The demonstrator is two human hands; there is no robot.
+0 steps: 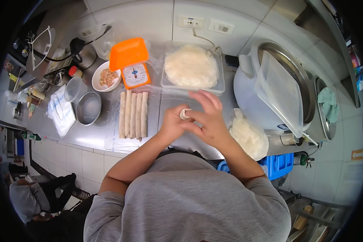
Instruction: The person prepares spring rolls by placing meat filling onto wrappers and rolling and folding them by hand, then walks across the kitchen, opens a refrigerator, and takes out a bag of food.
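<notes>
My left hand (172, 123) is closed around a pale spring roll (184, 114), whose round end shows above the fist. The thumb and index finger of my right hand (209, 121) press at that end, while its other fingers are raised and spread. To the left of my hands, several long pale rolls (133, 115) lie side by side on plastic film. Beyond my hands, a stack of thin whitish wrappers (191, 66) fills a clear plastic container (189, 90). How much of the roll is inside my left fist is hidden.
An orange kitchen scale (135, 76) stands beside a white bowl (97, 86) of pinkish filling. A metal bowl (88, 108) is further left. At right are a bag of wrappers (251, 139) and a large pale tub (246, 92). Another person (32, 197) is at lower left.
</notes>
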